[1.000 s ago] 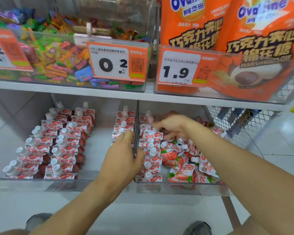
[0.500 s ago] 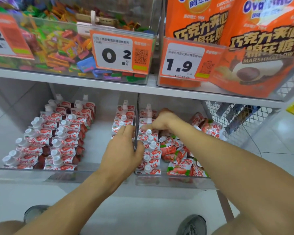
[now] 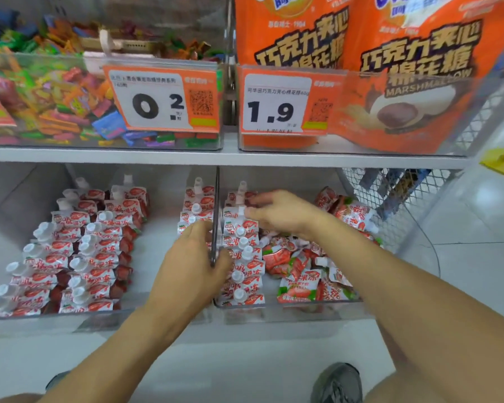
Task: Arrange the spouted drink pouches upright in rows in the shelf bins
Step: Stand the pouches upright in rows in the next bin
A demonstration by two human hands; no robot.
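Lower shelf, two clear bins side by side. Left hand (image 3: 191,269) straddles the dark divider (image 3: 215,216) between them: thumb on the right side, fingers curled over the left side, gripping the divider edge.

Right hand (image 3: 280,213) is at the back of the right bin (image 3: 303,308), fingers bent around the top of an upright spouted pouch (image 3: 240,196) in the row along the divider. Looks like a pinch at the spout, but motion blur means I cannot tell the exact contact.

Pouch positions:
- Left bin (image 3: 56,318): two neat upright rows of red-and-white pouches (image 3: 79,257), white caps up, plus a short row (image 3: 197,207) against the divider at the back.
- Right bin: one upright row (image 3: 242,274) running front to back just beside the divider. The remainder is a loose pile (image 3: 300,271) lying flat and tilted, filling the middle and right of the bin.

Upper shelf: mixed wrapped candies (image 3: 64,103) with a 0.2 price tag (image 3: 163,101), orange marshmallow bags (image 3: 390,68) with a 1.9 price tag (image 3: 280,104). Wire mesh panel (image 3: 390,193) at the right end. A dark shoe (image 3: 336,383) shows on the floor below.
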